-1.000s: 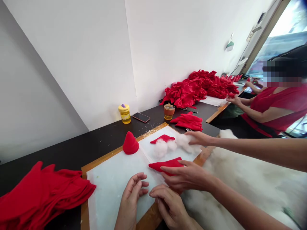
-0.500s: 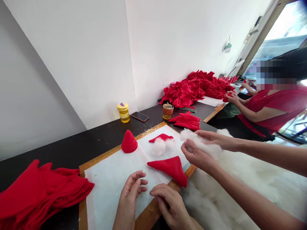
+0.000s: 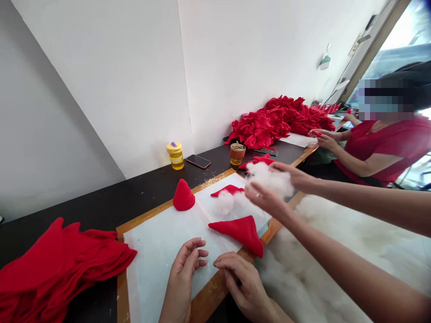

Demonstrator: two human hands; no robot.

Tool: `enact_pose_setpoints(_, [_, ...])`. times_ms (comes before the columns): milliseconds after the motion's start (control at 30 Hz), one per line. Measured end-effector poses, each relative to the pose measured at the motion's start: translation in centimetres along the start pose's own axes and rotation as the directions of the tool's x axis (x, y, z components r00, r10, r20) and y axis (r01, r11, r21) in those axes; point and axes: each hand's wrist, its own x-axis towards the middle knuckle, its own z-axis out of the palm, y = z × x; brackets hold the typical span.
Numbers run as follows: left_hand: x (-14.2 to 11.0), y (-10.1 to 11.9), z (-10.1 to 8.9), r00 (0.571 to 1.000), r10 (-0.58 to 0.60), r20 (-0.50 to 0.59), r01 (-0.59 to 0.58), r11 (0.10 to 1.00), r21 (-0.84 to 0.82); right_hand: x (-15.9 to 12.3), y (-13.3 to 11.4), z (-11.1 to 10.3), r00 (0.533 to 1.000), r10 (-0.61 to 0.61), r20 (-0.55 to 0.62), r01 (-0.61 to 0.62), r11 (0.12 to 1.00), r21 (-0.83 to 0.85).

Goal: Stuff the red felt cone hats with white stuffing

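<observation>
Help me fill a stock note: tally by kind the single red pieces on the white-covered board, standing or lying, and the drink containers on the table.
Standing red cone: 1
Lying red pieces: 2
Drink containers: 2
Total: 5

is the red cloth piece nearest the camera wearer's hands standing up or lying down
Lying down: the red cloth piece is on its side, narrow tip toward the picture's left, wide end over the wooden border.

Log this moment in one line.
left hand: open, empty; right hand: loosely curled; ahead: red pointed cloth piece; co-worker's hands: holding white fluffy stuffing
</observation>
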Motion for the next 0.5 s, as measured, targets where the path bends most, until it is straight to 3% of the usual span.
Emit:
enact_pose_setpoints(300, [0.4,-0.4,0.2,1.000,-0.004,0.010,0.004,1.000,0.001,-1.2,0.6,-1.2,0.998,0.011,-0.054,-0.018,0.991,-0.134])
enact_pose_setpoints(433, [0.6,-0.7,0.2,1.000,0.000,0.022,0.000,1.000,0.016,-2.8,1.6,-5.0,0.978,0.055,-0.199,-0.108,0.958,-0.265])
enact_pose_setpoints(500, [0.6,-0.8,0.2,1.000,-0.007,0.023,0.006,1.000,0.025,-1.9,3.0,-7.4,0.981,0.072,-0.182,-0.116,0.964,-0.241])
